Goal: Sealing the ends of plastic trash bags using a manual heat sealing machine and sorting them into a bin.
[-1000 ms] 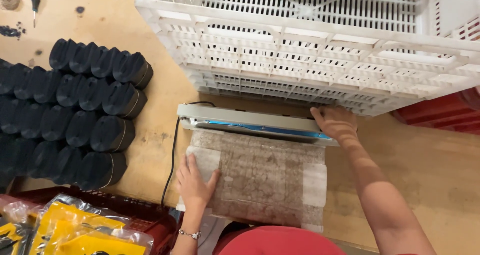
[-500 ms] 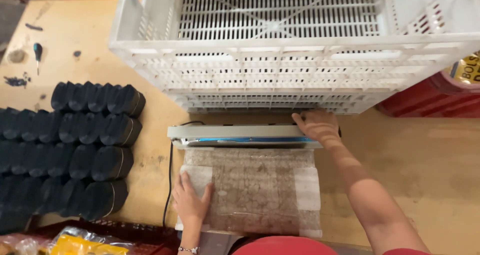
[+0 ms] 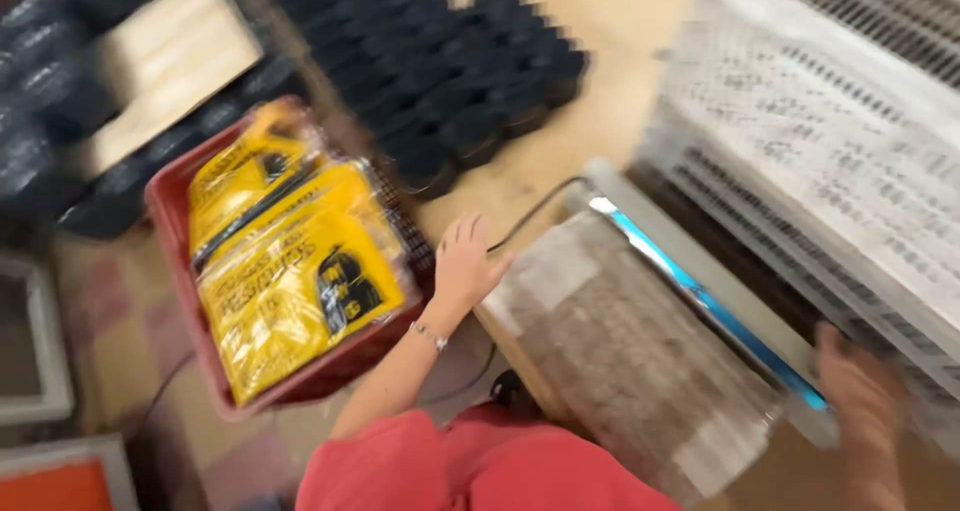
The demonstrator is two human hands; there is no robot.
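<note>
Her left hand (image 3: pixel 465 261) lies flat, fingers spread, on the wrapped packet's (image 3: pixel 620 356) corner; the blurred right hand (image 3: pixel 860 381) rests by the sealer bar (image 3: pixel 700 291), grip unclear.

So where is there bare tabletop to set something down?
A bare wooden strip runs between the rows of black pieces and the white crate. The near edge is crowded: left hand, sealer bar, red basket of yellow packs.

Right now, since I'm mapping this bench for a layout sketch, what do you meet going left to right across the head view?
Red basket of yellow packets → left hand → brown wrapped bundle → blue-lit sealer bar → right hand, blurred.
</note>
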